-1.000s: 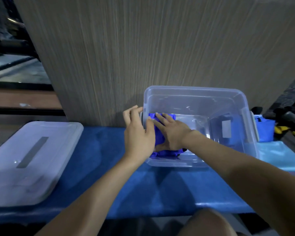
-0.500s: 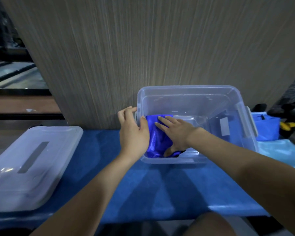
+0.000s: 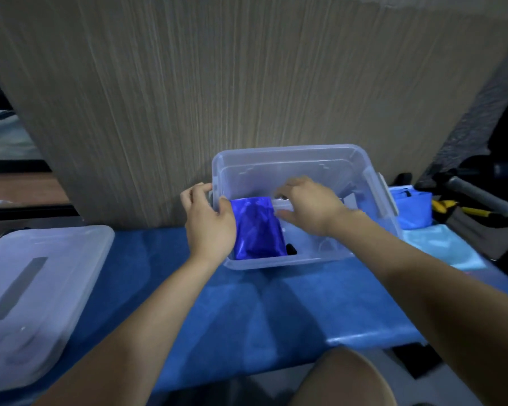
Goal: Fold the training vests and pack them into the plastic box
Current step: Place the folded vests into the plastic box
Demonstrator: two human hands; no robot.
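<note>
**Hands at the clear box, blue vest packed at its left end**

Head view: left hand [image 3: 210, 227] grips the left rim of the clear plastic storage box [image 3: 291, 159], thumb hooked inside the wall and fingers curled round the outside. Right hand [image 3: 308, 206] hangs over the middle of the box, palm down, fingers loosely bent and blurred, holding nothing that can be seen. Between the two hands the folded shiny blue training vest [image 3: 258, 230] lies inside the box against its left wall; a small black piece shows just beside its near right corner.

To the left, well apart from the box, a clear plastic lid [image 3: 38, 291] lies flat. To the right of the box sits a light blue fabric bag [image 3: 415, 209], with a pale blue cloth [image 3: 440, 250] in front of it and dark gear with yellow parts beyond.

Everything rests on a blue padded table surface [image 3: 247, 312], backed by a grey wood-grain panel [image 3: 247, 83]. A bare knee [image 3: 346, 379] shows at the bottom edge.
</note>
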